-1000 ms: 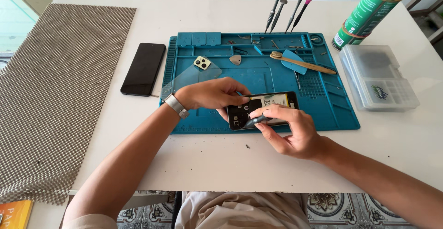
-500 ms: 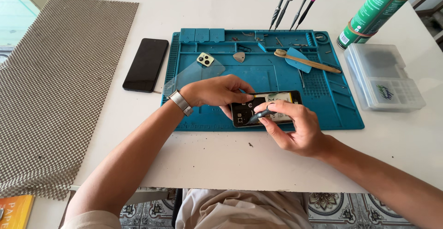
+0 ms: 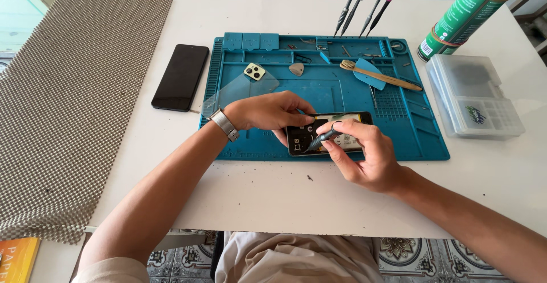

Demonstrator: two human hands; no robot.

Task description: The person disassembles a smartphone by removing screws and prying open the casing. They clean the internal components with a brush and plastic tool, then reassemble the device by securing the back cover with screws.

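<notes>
Opened phone (image 3: 336, 137) sits at the 6 o'clock edge of the blue mat (image 3: 342, 98), insides up. Left hand (image 3: 270, 112) is clamped on its left end, right hand (image 3: 364, 155) pinches a small screwdriver (image 3: 319, 140) tipped into it. Black phone (image 3: 181, 76) off the mat at 9, toothbrush (image 3: 379, 76) around 1, clear box (image 3: 473, 95) at 3.

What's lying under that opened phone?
The teal silicone repair mat lies under the opened black phone. The left hand and right hand cover the phone's edges.
</notes>
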